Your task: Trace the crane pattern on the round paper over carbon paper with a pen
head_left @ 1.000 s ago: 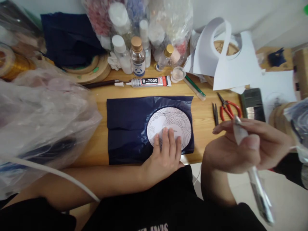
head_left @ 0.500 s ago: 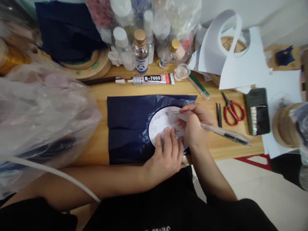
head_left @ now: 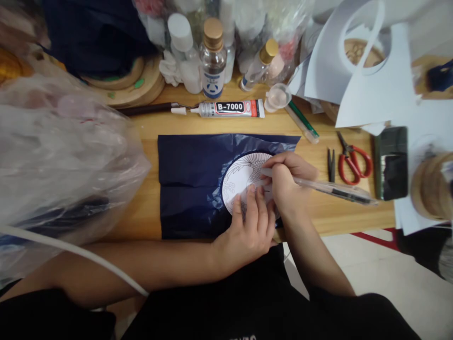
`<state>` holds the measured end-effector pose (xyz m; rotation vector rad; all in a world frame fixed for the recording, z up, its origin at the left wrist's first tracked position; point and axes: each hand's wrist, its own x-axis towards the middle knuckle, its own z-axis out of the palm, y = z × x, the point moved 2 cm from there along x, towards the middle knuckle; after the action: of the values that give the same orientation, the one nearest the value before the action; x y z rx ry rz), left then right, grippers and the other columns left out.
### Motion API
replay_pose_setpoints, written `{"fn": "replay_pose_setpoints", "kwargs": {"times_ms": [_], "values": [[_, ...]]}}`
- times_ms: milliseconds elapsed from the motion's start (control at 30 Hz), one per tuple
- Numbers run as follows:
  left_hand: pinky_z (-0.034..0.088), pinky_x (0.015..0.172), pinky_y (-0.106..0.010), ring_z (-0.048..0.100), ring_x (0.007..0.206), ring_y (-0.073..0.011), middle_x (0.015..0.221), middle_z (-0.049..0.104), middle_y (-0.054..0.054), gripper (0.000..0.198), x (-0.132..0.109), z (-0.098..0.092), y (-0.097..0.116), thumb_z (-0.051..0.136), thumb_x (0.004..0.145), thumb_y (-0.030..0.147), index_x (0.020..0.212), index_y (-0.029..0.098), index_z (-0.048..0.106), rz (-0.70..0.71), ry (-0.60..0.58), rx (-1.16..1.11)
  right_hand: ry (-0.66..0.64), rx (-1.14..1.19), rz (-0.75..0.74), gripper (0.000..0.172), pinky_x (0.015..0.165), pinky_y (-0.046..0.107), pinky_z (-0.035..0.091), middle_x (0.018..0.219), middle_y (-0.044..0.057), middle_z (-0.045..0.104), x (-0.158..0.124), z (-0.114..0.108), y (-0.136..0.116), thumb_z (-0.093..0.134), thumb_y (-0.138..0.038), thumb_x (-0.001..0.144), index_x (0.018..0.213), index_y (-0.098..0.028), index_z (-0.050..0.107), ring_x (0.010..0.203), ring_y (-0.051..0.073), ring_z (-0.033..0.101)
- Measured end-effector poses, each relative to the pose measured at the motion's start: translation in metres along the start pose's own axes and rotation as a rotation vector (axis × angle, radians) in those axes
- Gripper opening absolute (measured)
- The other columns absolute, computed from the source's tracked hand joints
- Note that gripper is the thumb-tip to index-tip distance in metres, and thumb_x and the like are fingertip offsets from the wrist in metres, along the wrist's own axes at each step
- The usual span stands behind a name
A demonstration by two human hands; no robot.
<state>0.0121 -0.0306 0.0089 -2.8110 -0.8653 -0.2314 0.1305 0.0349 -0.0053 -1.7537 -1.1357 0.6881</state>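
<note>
A round white paper (head_left: 238, 177) with a fine black line drawing of feather-like and scale-like patterns lies on a dark blue glossy sheet (head_left: 189, 165). Flat on the lower part of the paper rests my left hand (head_left: 249, 231), its fingers a little spread and holding nothing. My right hand (head_left: 292, 189) grips a clear pen (head_left: 336, 190) on the paper's right side. The pen's tip points left, down at the drawing, and its back end sticks out to the right. Both hands cover the right and lower parts of the paper.
Behind the sheet lie a B-7000 glue tube (head_left: 230, 108) and a green-and-clear stick (head_left: 302, 122). Several bottles (head_left: 213, 61) stand further back. Red-handled pliers (head_left: 354, 163), tweezers-like black tips (head_left: 331, 165) and a dark case (head_left: 391, 163) are right. A plastic bag (head_left: 71, 160) bulges at left.
The view has shifted slightly, so the far objects sit higher and those at right further right. My right hand still holds the pen against the drawing; my left hand stays on the paper.
</note>
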Motion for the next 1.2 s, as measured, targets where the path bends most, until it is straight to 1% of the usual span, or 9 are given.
{"fn": "replay_pose_setpoints", "kwargs": {"times_ms": [133, 333, 633, 767, 933, 1200], "values": [[0.054, 0.086, -0.047, 0.061, 0.111, -0.0386, 0.123, 0.061, -0.026, 0.055, 0.0, 0.0, -0.0002, 0.039, 0.097, 0.046, 0.122, 0.002, 0.059, 0.0, -0.009, 0.001, 0.001, -0.008, 0.008, 0.017, 0.047, 0.024, 0.041, 0.052, -0.005, 0.058, 0.0004, -0.0002, -0.0008, 0.047, -0.017, 0.068, 0.061, -0.019, 0.063, 0.047, 0.009, 0.053], [0.054, 0.084, -0.047, 0.063, 0.109, -0.0383, 0.121, 0.062, -0.026, 0.05, 0.0007, -0.0008, -0.0007, 0.042, 0.096, 0.041, 0.12, 0.001, 0.059, -0.005, 0.006, 0.004, -0.017, -0.003, 0.009, 0.019, 0.046, 0.023, 0.042, 0.05, -0.005, 0.058, 0.0013, 0.0001, -0.0021, 0.047, -0.015, 0.068, 0.061, -0.019, 0.064, 0.046, 0.009, 0.053], [0.053, 0.087, -0.049, 0.061, 0.112, -0.0399, 0.124, 0.059, -0.03, 0.07, -0.0003, 0.0005, 0.0008, 0.034, 0.097, 0.057, 0.123, -0.003, 0.057, -0.013, 0.001, -0.047, -0.011, 0.0, 0.026, 0.018, 0.048, 0.022, 0.042, 0.05, -0.006, 0.058, 0.0011, 0.0011, -0.003, 0.047, -0.014, 0.068, 0.061, -0.019, 0.063, 0.048, 0.009, 0.053], [0.052, 0.088, -0.049, 0.06, 0.113, -0.0403, 0.124, 0.059, -0.03, 0.071, -0.0001, -0.0003, 0.0005, 0.036, 0.096, 0.059, 0.125, -0.003, 0.056, -0.016, -0.01, -0.065, -0.003, -0.01, 0.032, 0.018, 0.048, 0.022, 0.041, 0.05, -0.006, 0.058, 0.001, 0.0009, -0.0028, 0.047, -0.015, 0.069, 0.062, -0.019, 0.062, 0.047, 0.009, 0.052], [0.053, 0.087, -0.048, 0.061, 0.112, -0.0396, 0.124, 0.059, -0.029, 0.071, 0.0004, -0.0003, 0.0004, 0.033, 0.097, 0.058, 0.125, -0.003, 0.056, -0.019, 0.0, -0.035, -0.002, -0.023, 0.032, 0.019, 0.05, 0.023, 0.043, 0.05, -0.006, 0.057, 0.001, 0.0003, -0.0029, 0.045, -0.014, 0.069, 0.062, -0.019, 0.062, 0.049, 0.009, 0.054], [0.052, 0.086, -0.05, 0.061, 0.111, -0.0409, 0.122, 0.059, -0.031, 0.069, 0.0003, -0.0002, -0.0001, 0.036, 0.096, 0.057, 0.121, -0.003, 0.058, -0.014, 0.006, -0.064, 0.017, 0.006, 0.039, 0.019, 0.046, 0.023, 0.042, 0.049, -0.005, 0.057, 0.002, 0.0001, -0.0011, 0.045, -0.014, 0.068, 0.06, -0.019, 0.061, 0.046, 0.01, 0.053]]}}
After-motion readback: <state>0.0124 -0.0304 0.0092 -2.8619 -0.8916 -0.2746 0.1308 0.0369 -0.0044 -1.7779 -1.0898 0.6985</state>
